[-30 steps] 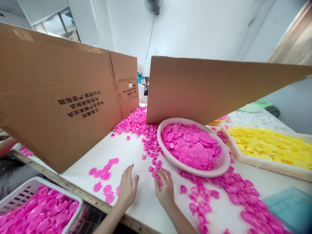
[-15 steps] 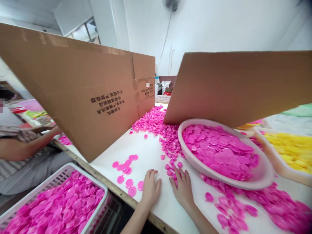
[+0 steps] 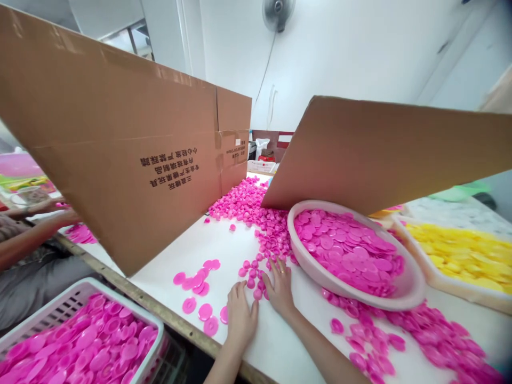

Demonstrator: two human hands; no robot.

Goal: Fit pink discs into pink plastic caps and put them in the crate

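Observation:
My right hand [image 3: 281,288] lies on the white table with its fingers spread, reaching the edge of a loose group of small pink cup-shaped plastic pieces [image 3: 252,273]. A ring shows on one finger. Opposite it, my left hand [image 3: 242,316] rests palm down, thumb held apart, with nothing visible in it. Flat pink discs [image 3: 205,312] lie scattered just left of that hand. Behind both hands, a heap of the small pink pieces [image 3: 244,201] stretches back between two cardboard sheets. What lies under my right fingertips is partly hidden.
A pale basin [image 3: 404,305] of pink discs tilts at right, beside a tray of yellow pieces [image 3: 460,256]. Cardboard sheets [image 3: 172,117] [image 3: 360,154] stand on both sides. A white basket [image 3: 159,333] holds pink pieces at lower left. A co-worker's arms [image 3: 40,234] show at far left.
My right hand has moved forward and left, and several small pink pieces now lie closer between my hands. My left hand stays near the discs. The view has shifted slightly right.

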